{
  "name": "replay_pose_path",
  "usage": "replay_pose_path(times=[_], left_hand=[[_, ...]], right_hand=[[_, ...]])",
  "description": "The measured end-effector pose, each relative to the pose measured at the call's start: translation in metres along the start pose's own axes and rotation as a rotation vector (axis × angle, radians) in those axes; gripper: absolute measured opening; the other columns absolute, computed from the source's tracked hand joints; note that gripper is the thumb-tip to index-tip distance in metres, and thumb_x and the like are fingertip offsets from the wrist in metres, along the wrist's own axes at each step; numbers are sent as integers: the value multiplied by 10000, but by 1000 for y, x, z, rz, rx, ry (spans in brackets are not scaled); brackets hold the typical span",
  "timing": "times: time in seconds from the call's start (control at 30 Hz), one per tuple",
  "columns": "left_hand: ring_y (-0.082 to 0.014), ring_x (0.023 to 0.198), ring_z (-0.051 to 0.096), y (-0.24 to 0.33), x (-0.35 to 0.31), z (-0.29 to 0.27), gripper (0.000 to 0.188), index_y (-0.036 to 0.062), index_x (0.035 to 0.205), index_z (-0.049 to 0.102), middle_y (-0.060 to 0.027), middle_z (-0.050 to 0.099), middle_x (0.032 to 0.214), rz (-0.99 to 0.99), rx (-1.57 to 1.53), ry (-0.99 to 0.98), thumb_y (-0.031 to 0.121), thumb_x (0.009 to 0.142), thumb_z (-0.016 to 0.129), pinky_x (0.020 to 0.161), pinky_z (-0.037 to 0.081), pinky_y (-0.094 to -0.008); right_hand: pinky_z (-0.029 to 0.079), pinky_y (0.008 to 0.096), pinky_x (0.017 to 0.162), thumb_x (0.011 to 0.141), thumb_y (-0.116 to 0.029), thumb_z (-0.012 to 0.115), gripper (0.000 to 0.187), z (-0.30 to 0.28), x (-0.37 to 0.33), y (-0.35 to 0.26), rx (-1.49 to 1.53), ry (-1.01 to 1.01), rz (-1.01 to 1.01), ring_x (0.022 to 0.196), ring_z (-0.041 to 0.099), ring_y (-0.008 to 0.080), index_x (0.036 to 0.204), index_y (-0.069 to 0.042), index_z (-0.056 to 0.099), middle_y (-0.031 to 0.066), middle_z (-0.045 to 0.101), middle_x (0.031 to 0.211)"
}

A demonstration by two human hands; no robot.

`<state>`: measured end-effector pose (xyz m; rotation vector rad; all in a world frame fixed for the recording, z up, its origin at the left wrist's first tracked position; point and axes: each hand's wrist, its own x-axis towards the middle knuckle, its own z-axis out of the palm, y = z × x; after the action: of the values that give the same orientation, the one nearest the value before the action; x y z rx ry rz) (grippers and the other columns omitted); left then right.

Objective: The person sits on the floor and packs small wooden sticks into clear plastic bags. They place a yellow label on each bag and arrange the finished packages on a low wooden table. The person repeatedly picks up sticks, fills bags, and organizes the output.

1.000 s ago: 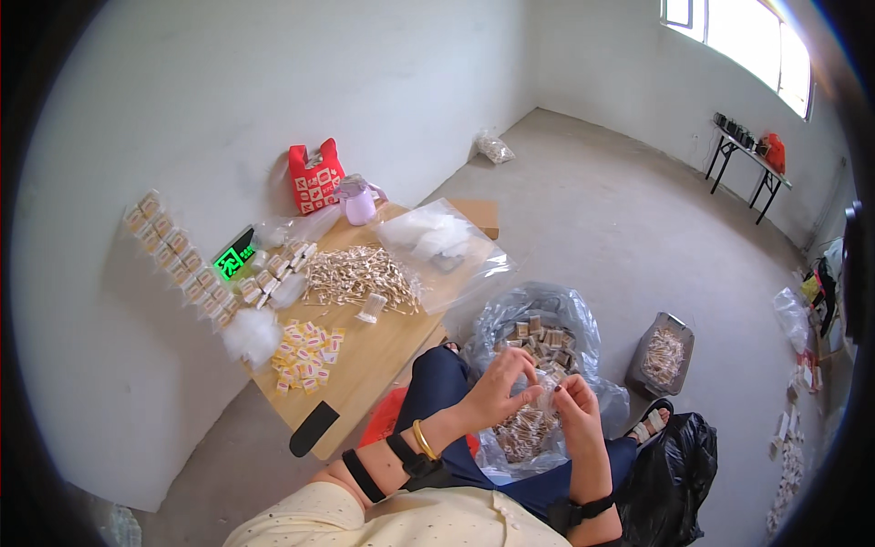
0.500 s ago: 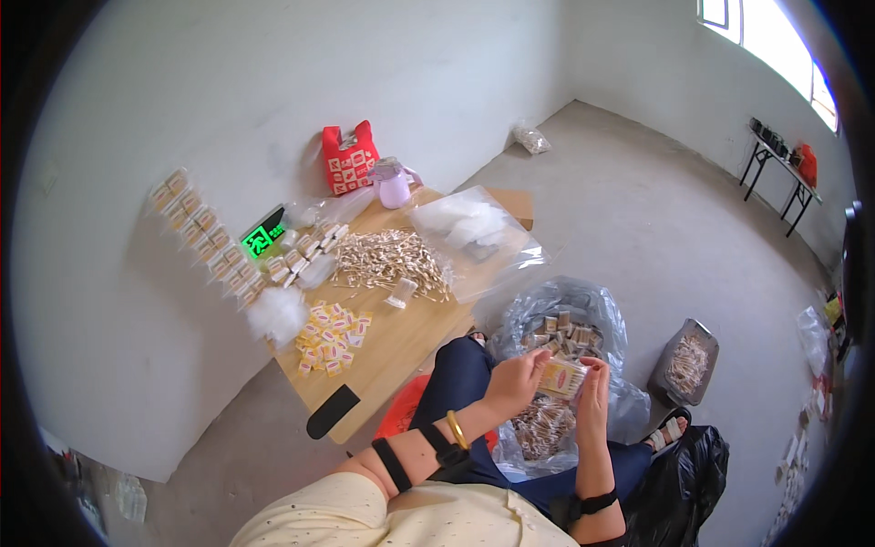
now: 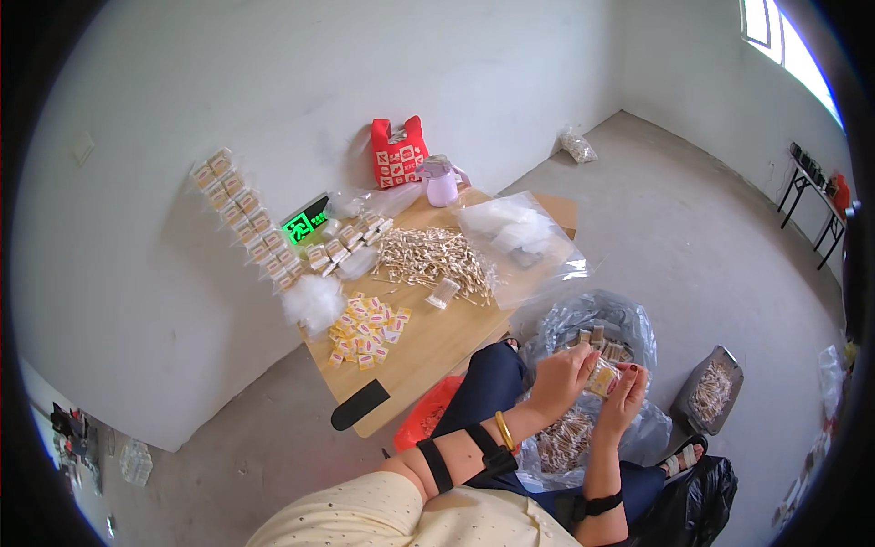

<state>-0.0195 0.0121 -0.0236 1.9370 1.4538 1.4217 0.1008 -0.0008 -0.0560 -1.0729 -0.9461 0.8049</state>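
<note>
Between my two hands is a small clear packet of cotton swabs [image 3: 602, 377] with a yellow card inside. My left hand [image 3: 560, 379], with a gold bangle on its wrist, pinches the packet's left end. At its right end, the fingers of my right hand [image 3: 623, 399] are closed on the plastic. Just beneath, a container lined with a grey plastic bag [image 3: 629, 319] holds filled packets [image 3: 612, 346]. Loose cotton swabs [image 3: 562, 443] lie in plastic nearer to me, partly hidden by my forearms.
The wooden table [image 3: 419, 351] to the left bears heaped cotton swabs [image 3: 433, 260], yellow cards [image 3: 365, 333], stacked packets [image 3: 246, 219], a plastic sheet [image 3: 524, 242], a lilac jug [image 3: 441, 187] and a red bag [image 3: 398, 155]. A grey bin of swabs [image 3: 711, 392] stands right, near a black bag [image 3: 693, 506].
The view has swung, so the room sits further right and lower at the left. Both hands still hold the packet, which is now tilted, with the right fingers further over its end.
</note>
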Motion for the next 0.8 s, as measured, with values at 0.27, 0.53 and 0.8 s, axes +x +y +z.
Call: replay_pose_path(times=[0.27, 0.53, 0.8], left_hand=[[-436, 706, 590, -6, -4, 1, 238, 29, 909, 479, -218, 590, 703, -140, -242, -50, 251, 994, 463, 556, 423, -487], [-418, 648, 610, 0, 6, -4, 184, 86, 927, 507, -190, 606, 671, -67, 11, -14, 260, 981, 487, 527, 439, -504], [-182, 490, 508, -4, 0, -18, 275, 24, 833, 573, -122, 492, 559, -119, -120, -74, 262, 969, 553, 476, 366, -330]], right_hand=[[341, 178, 566, 1034, -371, 395, 371, -6, 2, -6, 126, -13, 264, 675, 431, 15, 919, -63, 568, -24, 527, 829], [407, 188, 609, 1030, -266, 437, 231, -2, 10, -1, 182, 2, 128, 747, 483, 22, 991, -83, 572, -3, 583, 942], [388, 202, 585, 1014, -247, 488, 265, -9, 9, 13, 168, 43, 81, 679, 449, 25, 872, -41, 575, -33, 555, 755]])
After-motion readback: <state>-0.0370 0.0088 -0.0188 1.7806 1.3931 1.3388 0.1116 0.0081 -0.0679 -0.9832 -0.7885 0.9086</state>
